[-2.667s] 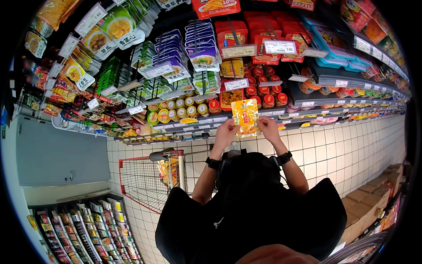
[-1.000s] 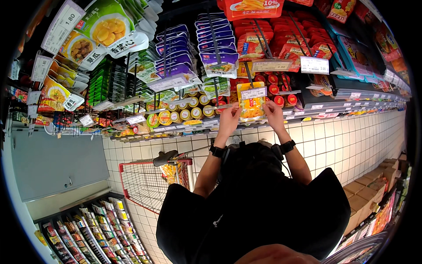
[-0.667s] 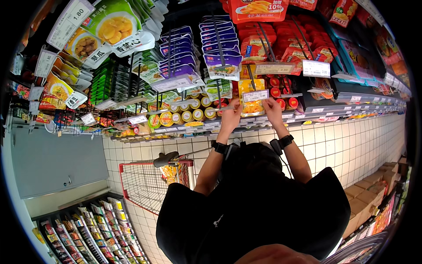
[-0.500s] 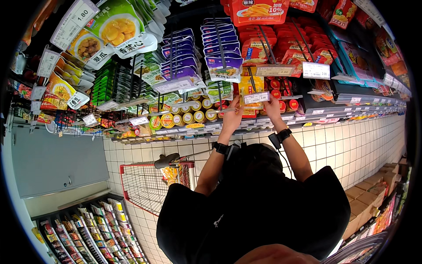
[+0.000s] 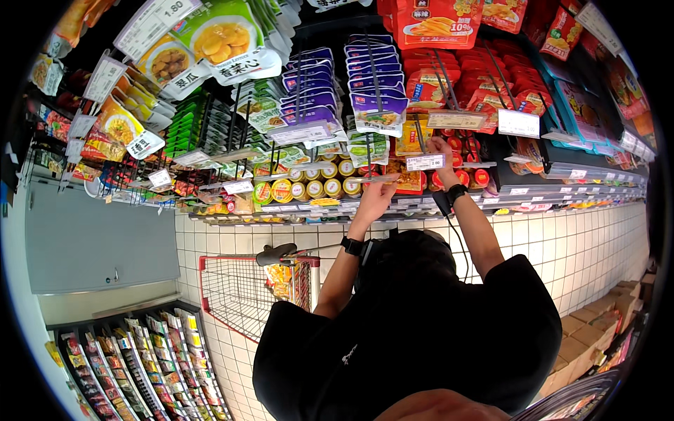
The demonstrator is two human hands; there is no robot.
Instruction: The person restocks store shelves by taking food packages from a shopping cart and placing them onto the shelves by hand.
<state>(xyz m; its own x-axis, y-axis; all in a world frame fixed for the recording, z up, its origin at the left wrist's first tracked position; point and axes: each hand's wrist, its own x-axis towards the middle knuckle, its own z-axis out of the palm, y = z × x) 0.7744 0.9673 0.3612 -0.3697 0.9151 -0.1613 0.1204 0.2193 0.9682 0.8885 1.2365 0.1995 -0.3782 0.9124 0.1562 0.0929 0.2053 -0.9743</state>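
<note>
My left hand (image 5: 377,199) is at the shelf front, below a purple-and-white pouch row (image 5: 378,91) and beside gold-lidded jars (image 5: 333,188). Its fingers are curled together near a clear label strip; what they hold, if anything, is hidden. Higher and to the right, my right hand (image 5: 441,158) reaches in beside a white price tag (image 5: 425,162), fingers bent around something too small to make out. Just left of its fingertips, a yellow packet (image 5: 408,145) hangs on a metal hook. Below the tag, an orange-red packet (image 5: 409,184) shows between my hands.
Red pouches (image 5: 428,84) hang above on long hooks, with red-lidded jars (image 5: 480,178) right of my right hand. A red-rimmed shopping cart (image 5: 242,258) holding an orange-yellow bag (image 5: 281,281) stands left behind me. Cardboard boxes (image 5: 586,333) line the right; a snack rack (image 5: 140,365) stands lower left.
My left hand has dropped away from the yellow packet to the shelf front. My right hand has moved up beside the price tag. The whole view has shifted slightly.
</note>
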